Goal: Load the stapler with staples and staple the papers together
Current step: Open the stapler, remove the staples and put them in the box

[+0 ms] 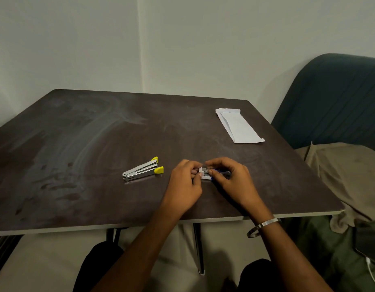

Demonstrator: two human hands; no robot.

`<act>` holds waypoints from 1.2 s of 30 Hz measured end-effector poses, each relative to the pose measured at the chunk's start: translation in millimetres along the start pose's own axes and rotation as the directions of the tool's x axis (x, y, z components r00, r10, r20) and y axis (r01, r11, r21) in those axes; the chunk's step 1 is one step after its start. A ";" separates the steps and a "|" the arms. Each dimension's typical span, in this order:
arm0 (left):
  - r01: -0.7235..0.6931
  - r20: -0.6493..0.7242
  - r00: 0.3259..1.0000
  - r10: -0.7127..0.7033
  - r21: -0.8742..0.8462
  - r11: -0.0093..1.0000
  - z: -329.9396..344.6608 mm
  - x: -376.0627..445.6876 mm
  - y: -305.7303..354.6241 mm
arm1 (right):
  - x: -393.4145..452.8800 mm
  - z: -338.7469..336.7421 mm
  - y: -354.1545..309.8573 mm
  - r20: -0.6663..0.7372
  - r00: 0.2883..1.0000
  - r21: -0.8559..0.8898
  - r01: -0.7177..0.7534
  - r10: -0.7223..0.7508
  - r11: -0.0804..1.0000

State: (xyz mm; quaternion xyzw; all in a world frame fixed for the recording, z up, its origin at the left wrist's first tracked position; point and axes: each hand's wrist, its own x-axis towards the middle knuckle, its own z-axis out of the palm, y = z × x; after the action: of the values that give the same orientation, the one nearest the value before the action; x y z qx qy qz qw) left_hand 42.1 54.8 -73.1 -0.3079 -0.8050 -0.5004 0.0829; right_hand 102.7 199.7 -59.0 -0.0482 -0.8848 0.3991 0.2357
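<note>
The task looks to be at an early stage: the stapler (142, 169), silver with yellow tips, lies opened out on the dark worktop (76, 154) left of centre, touched by neither hand and apparently not yet loaded, while the folded papers (238, 125) lie well apart in the upper right of the frame, unstapled. Just right of the stapler, both hands meet over a small staple box (205, 173), white with blue. The left hand (185, 182) pinches its left end with curled fingers; the right hand (230, 178) closes around its right part. Loading and stapling remain.
</note>
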 end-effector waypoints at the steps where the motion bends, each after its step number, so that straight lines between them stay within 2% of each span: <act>1: 0.002 0.000 1.000 -0.002 0.000 1.000 0.2 -0.1 -0.4 | 0.2 0.3 -0.3 0.002 1.000 0.010 0.002 -0.002 1.000; 6: 0.023 0.004 1.000 -0.023 -0.007 1.000 0.1 -0.2 -0.4 | 0.0 1.7 -0.4 0.029 1.000 0.020 0.009 -0.010 1.000; 15: 0.029 -0.018 0.999 -0.029 -0.037 0.999 1.5 -0.3 -0.3 | -5.5 -11.5 6.9 0.013 0.999 -0.123 0.041 -0.040 0.992; 22: 0.024 -0.019 0.999 -0.025 -0.046 0.999 3.5 0.0 -0.8 | -7.9 -9.6 3.2 0.059 0.997 -0.192 0.054 -0.043 0.980; 30: 0.023 -0.017 1.000 -0.024 -0.046 0.999 2.6 0.1 -2.0 | -8.4 -10.1 1.8 0.062 0.995 -0.194 0.083 -0.073 0.977; 36: 0.015 -0.012 1.000 -0.016 -0.043 0.999 2.1 -0.5 -2.3 | -8.7 -7.2 2.9 0.143 0.986 -0.248 0.116 -0.082 0.962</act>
State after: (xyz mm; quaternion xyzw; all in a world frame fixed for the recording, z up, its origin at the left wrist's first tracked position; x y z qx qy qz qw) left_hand 41.5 55.7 -76.1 -0.3002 -0.7959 -0.5200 0.0777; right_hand 113.4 204.3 -60.3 -0.0073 -0.9436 0.2719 0.1885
